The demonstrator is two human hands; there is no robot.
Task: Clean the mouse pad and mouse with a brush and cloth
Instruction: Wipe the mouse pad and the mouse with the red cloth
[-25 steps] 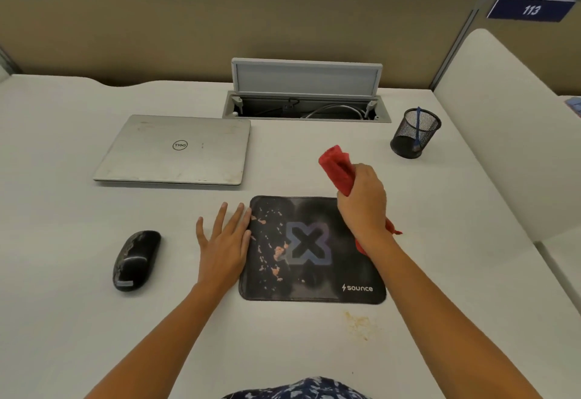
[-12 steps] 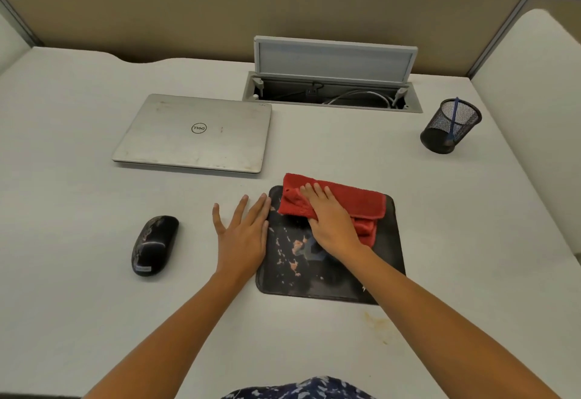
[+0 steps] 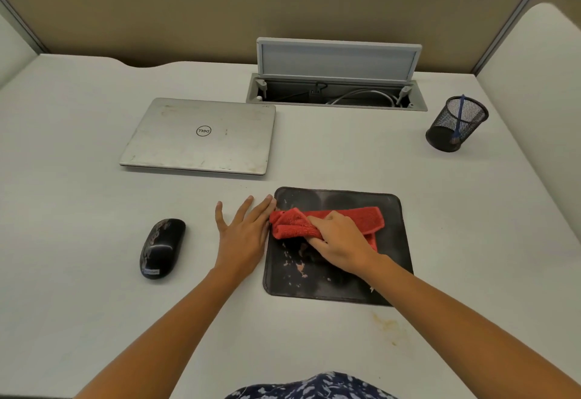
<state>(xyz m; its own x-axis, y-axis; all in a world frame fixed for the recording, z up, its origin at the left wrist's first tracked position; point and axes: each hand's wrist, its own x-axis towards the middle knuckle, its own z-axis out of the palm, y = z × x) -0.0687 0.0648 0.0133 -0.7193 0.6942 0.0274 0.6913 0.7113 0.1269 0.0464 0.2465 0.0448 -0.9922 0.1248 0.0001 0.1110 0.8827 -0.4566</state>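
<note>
Mouse pad (image 3: pixel 333 197), black, round-cornered, pale-flecked, is touched by the flat left hand (image 3: pixel 242 238), a ribbed red cloth (image 3: pixel 361 218) gripped on it by the right hand (image 3: pixel 339 238).

One each: mouse pad (image 3: pixel 333 284), mouse (image 3: pixel 162 248), cloth (image 3: pixel 292 225), laptop (image 3: pixel 201 136), mesh cup (image 3: pixel 445 125), and seemingly one brush (image 3: pixel 459 119).
</note>
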